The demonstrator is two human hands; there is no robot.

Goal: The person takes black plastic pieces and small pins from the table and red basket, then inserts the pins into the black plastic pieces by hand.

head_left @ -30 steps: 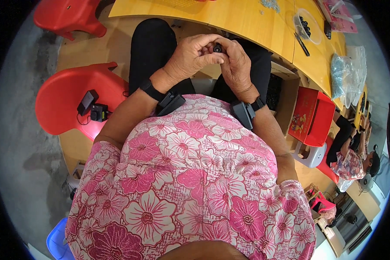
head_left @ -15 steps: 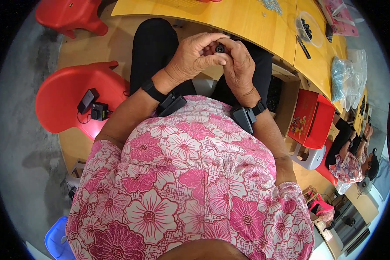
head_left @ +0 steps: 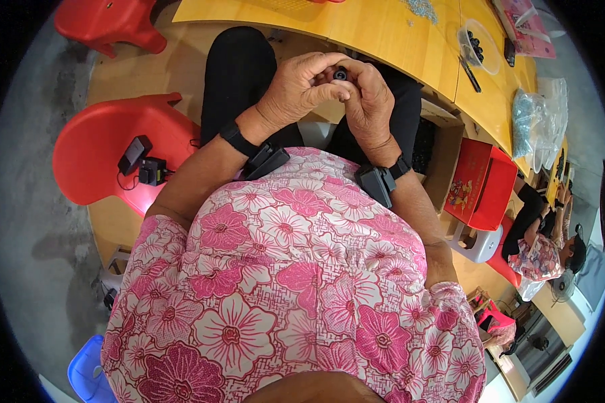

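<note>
A small black round part with a hole in its end (head_left: 341,74) sits between my two hands above my lap, near the table edge. My left hand (head_left: 296,91) curls its fingers in from the left, thumb stretched across to the part. From the right, my right hand (head_left: 371,101) pinches the same part between thumb and bent forefinger. The fingers hide most of its length. Each wrist wears a black band with a black box on it.
Beyond my hands runs a yellow table (head_left: 383,40) with a clear bowl (head_left: 494,64) of black parts, a slim black tool (head_left: 470,74) and a plastic bag (head_left: 523,121). Right, a red box (head_left: 474,185) stands by a cardboard box (head_left: 452,161). Left is a red chair (head_left: 87,154) holding black devices.
The hands keep the same hold on the black part. It has shifted very slightly, and the view has moved a little.
</note>
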